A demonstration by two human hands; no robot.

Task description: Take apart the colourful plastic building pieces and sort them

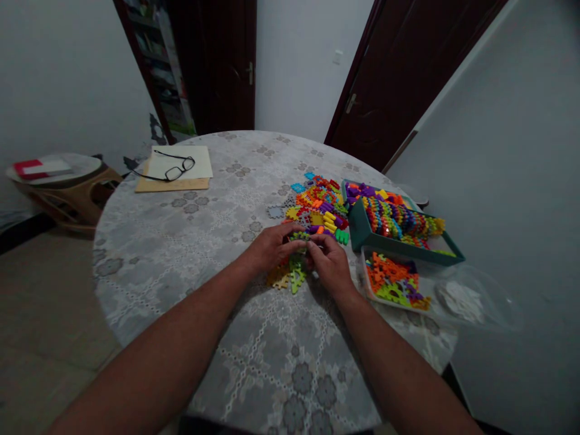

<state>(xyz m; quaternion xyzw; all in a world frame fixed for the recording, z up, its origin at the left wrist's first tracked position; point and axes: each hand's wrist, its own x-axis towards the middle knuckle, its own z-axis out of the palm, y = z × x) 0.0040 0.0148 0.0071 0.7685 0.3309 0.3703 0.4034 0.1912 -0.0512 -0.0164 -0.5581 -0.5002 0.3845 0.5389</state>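
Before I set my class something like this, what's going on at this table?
A person's left hand and right hand hold a small greenish plastic piece, partly hidden by the fingers, over a grey floral tablecloth. Yellow and lime-green toothed plastic pieces lie by the hands, and a multicoloured plastic pile spreads beyond. To the right are a dark green box of colourful pieces and a clear plastic tub with orange and lime-green ones.
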